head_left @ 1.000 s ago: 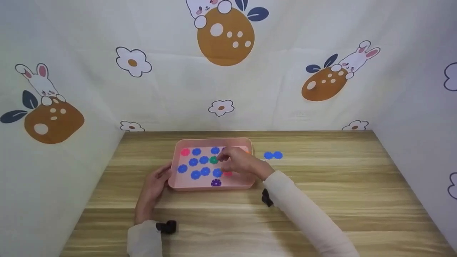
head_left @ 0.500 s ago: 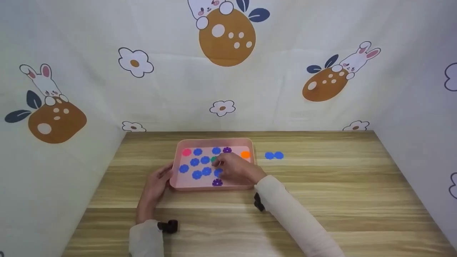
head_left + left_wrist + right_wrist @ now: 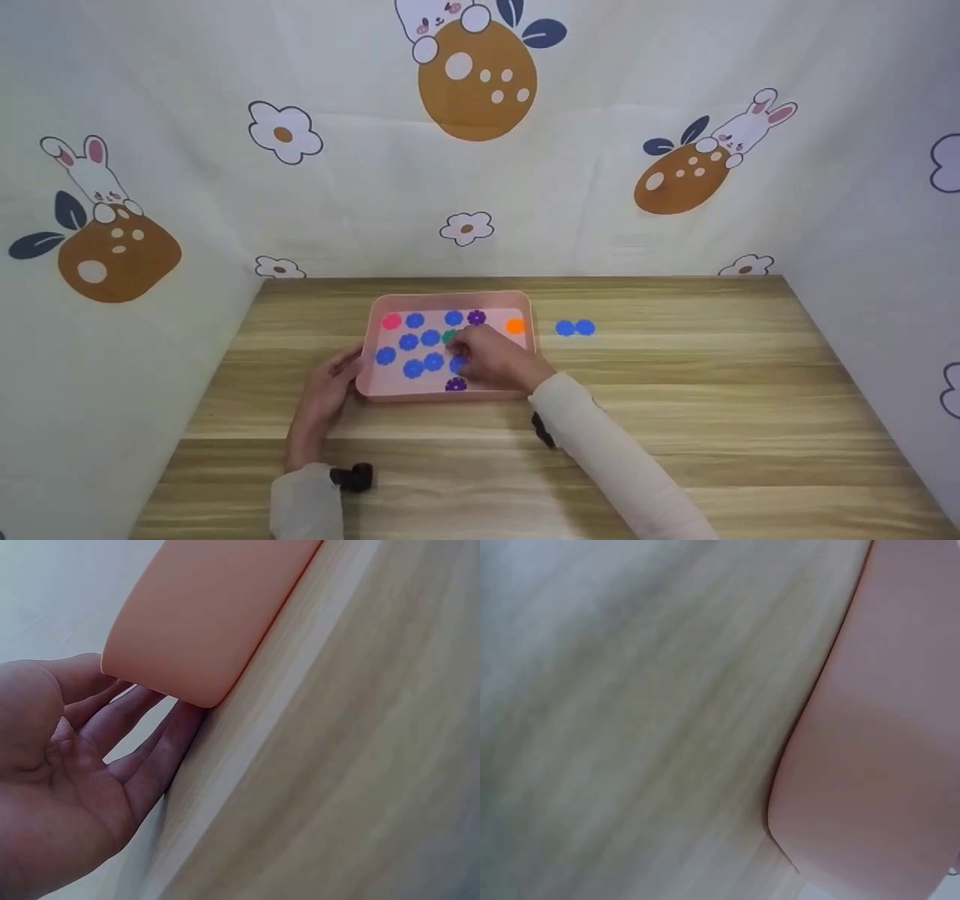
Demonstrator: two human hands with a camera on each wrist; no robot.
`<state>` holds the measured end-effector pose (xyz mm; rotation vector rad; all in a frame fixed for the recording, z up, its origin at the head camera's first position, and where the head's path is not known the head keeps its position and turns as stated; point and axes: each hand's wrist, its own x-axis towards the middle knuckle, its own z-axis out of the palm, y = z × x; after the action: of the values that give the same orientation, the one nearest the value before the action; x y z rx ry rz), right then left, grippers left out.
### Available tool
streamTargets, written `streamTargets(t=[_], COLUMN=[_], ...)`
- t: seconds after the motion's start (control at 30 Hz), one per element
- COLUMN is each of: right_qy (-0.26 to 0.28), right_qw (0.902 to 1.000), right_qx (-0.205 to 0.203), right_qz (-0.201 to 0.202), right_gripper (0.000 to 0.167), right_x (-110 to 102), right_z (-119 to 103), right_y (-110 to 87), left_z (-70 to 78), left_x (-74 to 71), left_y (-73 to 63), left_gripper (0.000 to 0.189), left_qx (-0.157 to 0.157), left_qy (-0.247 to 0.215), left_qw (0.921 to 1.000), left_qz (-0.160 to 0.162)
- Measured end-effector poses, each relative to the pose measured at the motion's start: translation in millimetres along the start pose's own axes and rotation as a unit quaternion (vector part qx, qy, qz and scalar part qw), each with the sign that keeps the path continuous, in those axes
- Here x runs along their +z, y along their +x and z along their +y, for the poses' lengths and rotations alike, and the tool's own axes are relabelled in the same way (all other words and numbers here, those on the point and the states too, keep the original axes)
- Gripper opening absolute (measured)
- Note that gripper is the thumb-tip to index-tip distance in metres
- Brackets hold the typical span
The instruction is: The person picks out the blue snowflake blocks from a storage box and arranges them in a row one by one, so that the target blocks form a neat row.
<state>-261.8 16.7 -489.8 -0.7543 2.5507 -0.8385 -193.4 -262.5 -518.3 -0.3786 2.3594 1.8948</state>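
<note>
A pink tray (image 3: 444,397) holds several flower-shaped plastic discs, mostly blue. My left hand (image 3: 328,390) is at the tray's left end; in the left wrist view its loosely extended fingers and thumb touch the pink wall (image 3: 191,622). My right hand (image 3: 495,358) is inside the tray, fingers bent and pointing down by a green disc (image 3: 449,337), which they partly cover. A blue disc (image 3: 457,365) is half hidden below that hand. Whether the right fingertips hold a disc is hidden. In the right wrist view only the tray's outer wall (image 3: 870,742) and tabletop show clearly.
Two joined blue discs (image 3: 575,328) lie on the wooden table (image 3: 675,390), right of the tray. Inside it are also a pink disc (image 3: 391,321), an orange disc (image 3: 514,326) and purple discs (image 3: 477,318). A patterned cloth (image 3: 360,202) stands behind.
My right hand has moved slightly left and down in the tray, uncovering the orange and purple discs and covering a red one. My left hand stays at the tray's end.
</note>
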Motion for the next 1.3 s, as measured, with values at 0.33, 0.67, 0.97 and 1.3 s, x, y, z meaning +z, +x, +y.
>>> streamTargets(t=[0.33, 0.67, 0.97, 1.3], right_qy=[-0.092, -0.097, -0.091, -0.054], right_qw=[0.995, 0.9945, 0.9944, 0.992], right_qx=[-0.027, -0.015, -0.019, -0.029], right_qz=[0.03, 0.038, 0.049, 0.111], right_gripper=[0.044, 0.044, 0.049, 0.05], right_x=[3, -4, -25, -57], right_z=[-2, 1, 6, 19], right_y=[0.3, -1.9, -3.5, -27.4], left_z=[-1.2, 2.2, 0.3, -1.6], left_x=[0.7, 0.1, 1.6, -1.4], left_y=[0.7, -0.2, 2.0, -0.8], left_gripper=[0.043, 0.045, 0.044, 0.044], left_qx=[0.018, 0.001, 0.003, 0.018], left_qy=[-0.004, 0.025, 0.024, 0.011], left_qw=[0.9998, 0.9997, 0.9997, 0.9997], left_qz=[0.005, 0.004, 0.004, 0.01])
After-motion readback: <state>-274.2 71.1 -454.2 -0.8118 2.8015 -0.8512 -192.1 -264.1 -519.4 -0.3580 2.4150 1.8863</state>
